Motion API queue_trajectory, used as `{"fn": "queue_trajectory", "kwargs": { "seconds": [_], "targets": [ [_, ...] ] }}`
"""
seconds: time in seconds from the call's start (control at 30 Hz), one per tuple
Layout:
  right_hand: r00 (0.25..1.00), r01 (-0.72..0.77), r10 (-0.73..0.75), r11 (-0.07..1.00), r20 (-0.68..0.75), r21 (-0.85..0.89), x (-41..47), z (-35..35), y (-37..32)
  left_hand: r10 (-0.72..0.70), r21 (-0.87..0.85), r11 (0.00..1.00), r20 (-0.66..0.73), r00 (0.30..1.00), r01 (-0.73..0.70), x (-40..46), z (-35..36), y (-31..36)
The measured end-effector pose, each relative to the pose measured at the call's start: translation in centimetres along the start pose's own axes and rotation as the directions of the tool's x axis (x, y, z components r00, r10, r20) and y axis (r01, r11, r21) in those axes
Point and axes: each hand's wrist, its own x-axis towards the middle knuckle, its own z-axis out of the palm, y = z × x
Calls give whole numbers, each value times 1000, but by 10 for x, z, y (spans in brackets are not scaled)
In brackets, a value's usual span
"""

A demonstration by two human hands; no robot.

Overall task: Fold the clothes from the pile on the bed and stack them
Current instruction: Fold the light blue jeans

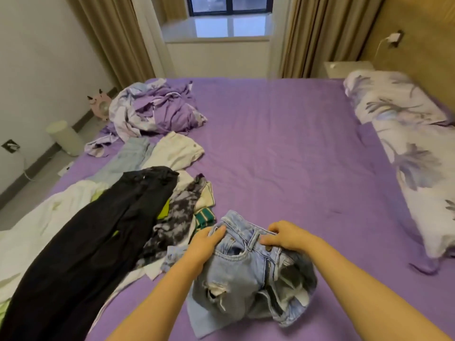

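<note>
While both hands, left hand [205, 244] and right hand [283, 236], grip crumpled light jeans [246, 274] at the waistband, the pile [110, 217] waits unfolded, no stack visible.

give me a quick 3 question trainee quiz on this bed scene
1. True or false: both hands grip the light blue ripped denim jeans at the waistband.
2. Which long garment lies left of the jeans: A black trousers, B red coat, C yellow towel?
3. Fill in: the bed sheet is ____.

Key: 1 true: left hand, right hand. 2 A. 3 purple.
</note>
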Motion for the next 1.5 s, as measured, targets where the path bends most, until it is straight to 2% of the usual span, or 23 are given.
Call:
{"fn": "queue_trajectory", "kwargs": {
  "seconds": [0.17, 0.27, 0.37, 0.43, 0.47, 0.53, 0.67, 0.77, 0.83, 0.93, 1.0, 1.07, 1.13, 1.2, 1.27, 1.33, 1.4, 1.5],
  "targets": [
    [982, -77, 117, 965, -148, 249, 52, 58, 41, -18, 72, 997, -110, 994, 26, 53, -6, -56],
    [976, -139, 177, 954, -126, 264, 73, 88, 67, -86, 142, 983, -202, 976, 117, 89, -10, -87],
    [978, -187, 201, 962, -57, 200, 86, 112, 89, -91, 364, 916, -227, 970, 171, 114, -9, -109],
    [976, -205, 211, 974, -59, 99, 94, 123, 100, 51, 615, 781, -235, 971, 108, 122, -4, -125],
    [973, -219, 220, 975, -75, 18, 98, 127, 104, 137, 681, 732, -199, 970, 36, 124, 0, -132],
    [962, -248, 227, 960, -152, -130, 104, 131, 109, 193, 667, 738, -59, 979, -105, 125, 14, -140],
    [953, -224, 164, 947, -255, -229, 105, 133, 113, 172, 596, 755, 221, 960, -273, 130, 43, -145],
    [938, -262, 174, 922, -300, -285, 94, 130, 121, 132, 544, 765, 393, 910, -345, 142, 58, -138],
    [936, -278, 187, 911, -298, -303, 86, 128, 127, 43, 581, 726, 496, 867, -368, 151, 64, -132],
    [939, -294, 225, 919, -261, -263, 79, 124, 125, -95, 690, 600, 564, 820, -405, 160, 68, -126],
    [935, -308, 254, 928, -249, -211, 80, 119, 121, -68, 735, 545, 519, 852, -404, 161, 69, -121],
    [926, -305, 281, 950, -254, -63, 85, 111, 116, 59, 693, 643, 378, 924, -325, 162, 69, -116],
    [900, -273, 328, 937, -287, 217, 93, 101, 113, 120, 551, 801, 232, 965, -232, 166, 68, -108],
    [852, -234, 424, 833, -306, 501, 102, 90, 109, 103, 433, 877, 252, 962, -207, 168, 69, -101],
    [835, -187, 472, 727, -282, 661, 107, 86, 109, 70, 485, 843, 331, 941, -233, 159, 72, -102],
    [847, -177, 444, 754, -292, 633, 105, 89, 111, 170, 553, 768, 309, 936, -322, 139, 79, -110],
    [854, -208, 417, 821, -311, 531, 99, 97, 118, 280, 538, 743, 290, 915, -398, 112, 90, -119],
    [841, -233, 403, 872, -362, 430, 86, 112, 129, 153, 500, 789, 404, 902, -358, 73, 120, -127]
  ]
}}
